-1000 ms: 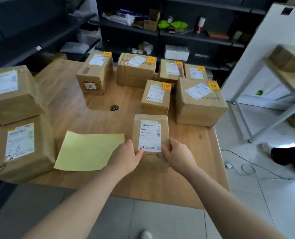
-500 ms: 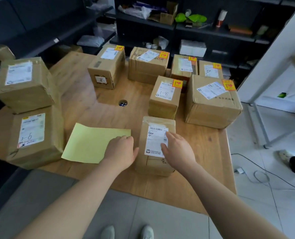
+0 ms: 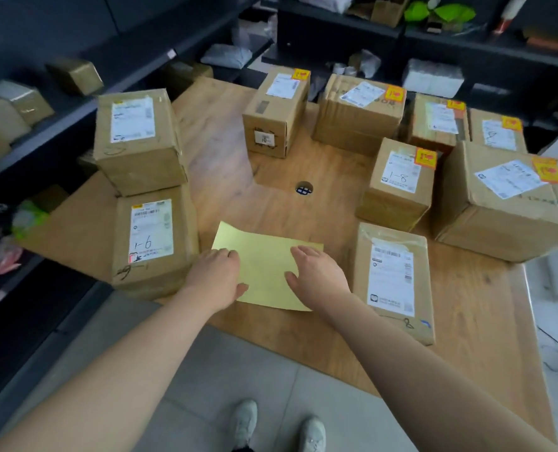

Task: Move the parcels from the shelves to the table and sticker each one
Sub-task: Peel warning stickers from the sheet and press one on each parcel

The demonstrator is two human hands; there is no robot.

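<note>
Left hand (image 3: 217,277): palm down on the left edge of a pale yellow rectangular paper sheet (image 3: 264,261), fingers relaxed and gently curved, gripping nothing. Right hand (image 3: 318,275): palm down over the right part of the same sheet, fingers straight, thumb spread, holding nothing (whether the palm presses the paper or hovers just above it cannot be told). The sheet lies flat near the front edge of the light wooden table (image 3: 271,207).

Parcels on the table:
- A flat brown cardboard parcel with a white shipping label (image 3: 391,282) lies just beside the right hand, on its right, not touched by it.
- Behind that stands a brown carton marked "1-8" (image 3: 398,187), with an orange square sticker (image 3: 425,157) at the corner of its label.
- A large brown carton (image 3: 505,207) stands just right of the "1-8" carton, orange sticker on top.
- A far row of four brown cartons (image 3: 352,125), each with an orange sticker on top.
- A brown carton marked "1-6" (image 3: 150,236) sits just left of the left hand. A second brown taped carton (image 3: 137,135) is directly behind or upon it; which, I cannot tell.

A round cable hole (image 3: 304,188) sits mid-table. Dark metal shelves (image 3: 59,128) on the left hold further brown wrapped parcels (image 3: 20,99)
</note>
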